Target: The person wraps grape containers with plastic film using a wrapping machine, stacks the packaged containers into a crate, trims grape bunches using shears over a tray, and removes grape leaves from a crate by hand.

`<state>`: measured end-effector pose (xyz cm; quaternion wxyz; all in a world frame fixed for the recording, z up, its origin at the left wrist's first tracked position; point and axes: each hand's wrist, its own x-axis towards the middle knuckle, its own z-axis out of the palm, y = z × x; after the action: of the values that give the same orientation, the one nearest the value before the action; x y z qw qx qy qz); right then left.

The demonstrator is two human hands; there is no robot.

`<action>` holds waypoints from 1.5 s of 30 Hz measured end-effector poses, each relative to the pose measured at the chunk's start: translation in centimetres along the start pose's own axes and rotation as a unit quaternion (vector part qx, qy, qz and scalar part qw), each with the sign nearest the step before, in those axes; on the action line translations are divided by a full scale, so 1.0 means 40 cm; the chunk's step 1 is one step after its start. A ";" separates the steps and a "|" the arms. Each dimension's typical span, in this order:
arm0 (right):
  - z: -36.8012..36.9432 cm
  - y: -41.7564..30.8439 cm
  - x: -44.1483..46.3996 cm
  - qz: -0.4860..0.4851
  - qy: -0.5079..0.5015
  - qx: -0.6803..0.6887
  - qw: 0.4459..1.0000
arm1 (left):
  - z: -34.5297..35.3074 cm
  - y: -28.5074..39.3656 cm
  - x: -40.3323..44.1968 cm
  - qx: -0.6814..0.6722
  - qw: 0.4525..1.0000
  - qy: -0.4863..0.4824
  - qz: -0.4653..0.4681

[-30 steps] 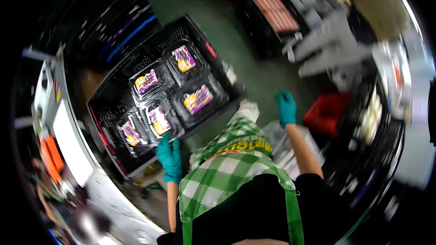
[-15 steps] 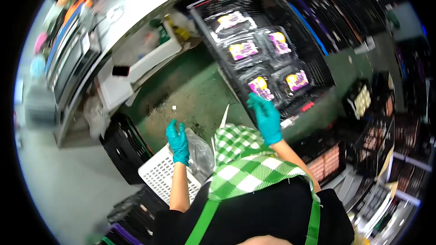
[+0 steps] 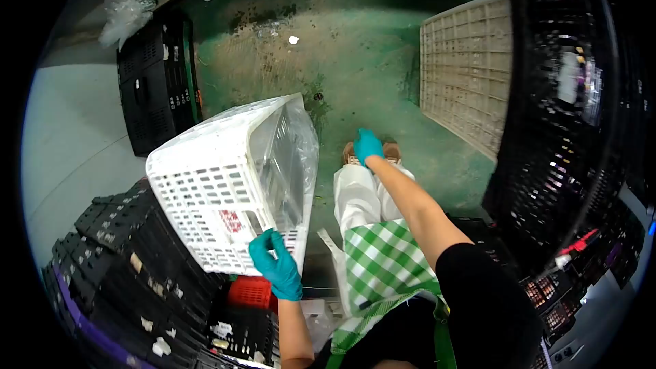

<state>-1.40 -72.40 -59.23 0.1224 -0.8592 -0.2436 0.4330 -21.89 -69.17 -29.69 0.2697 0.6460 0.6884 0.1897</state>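
A white plastic crate (image 3: 201, 181) is tilted at the left, its open side facing right. A clear plastic bag (image 3: 307, 143) lines it, and clear plastic packaging (image 3: 277, 164) shows inside. My left hand (image 3: 275, 263), in a teal glove, grips the crate's near edge by the handle slot, fingers bent over it. In the middle, my right hand (image 3: 367, 145), in a matching glove, is curled closed above my brown shoes (image 3: 391, 152). Its fingertips are hidden, so whatever it may hold does not show. It is apart from the crate.
To the right stands a tall black crate (image 3: 547, 143) with a beige crate (image 3: 468, 68) beneath or beside it. Black crates (image 3: 102, 246) are stacked at lower left, near a red crate (image 3: 253, 294). Another black crate (image 3: 154, 85) lies at upper left. The green floor (image 3: 342, 48) has dirt and a white scrap.
The view has swung down and away from the packed black crate. My right hand has left that crate. My left hand now grips the white crate, which has been tipped up.
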 end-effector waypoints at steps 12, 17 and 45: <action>0.097 -0.057 0.207 -0.057 -0.112 -0.139 0.982 | 0.104 0.003 0.447 0.159 0.960 0.064 0.220; 0.286 0.017 0.422 -0.116 -0.123 -0.192 0.967 | 0.180 0.002 0.537 0.153 0.969 0.043 0.187; 0.600 0.087 0.761 -0.396 -0.139 -0.281 0.863 | 0.238 -0.027 0.565 0.263 0.958 -0.022 0.113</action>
<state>-4.18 -59.44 -95.80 0.0018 -0.6194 -0.6893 0.3758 -17.34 -47.68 -40.66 0.0816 0.7719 0.6303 0.0168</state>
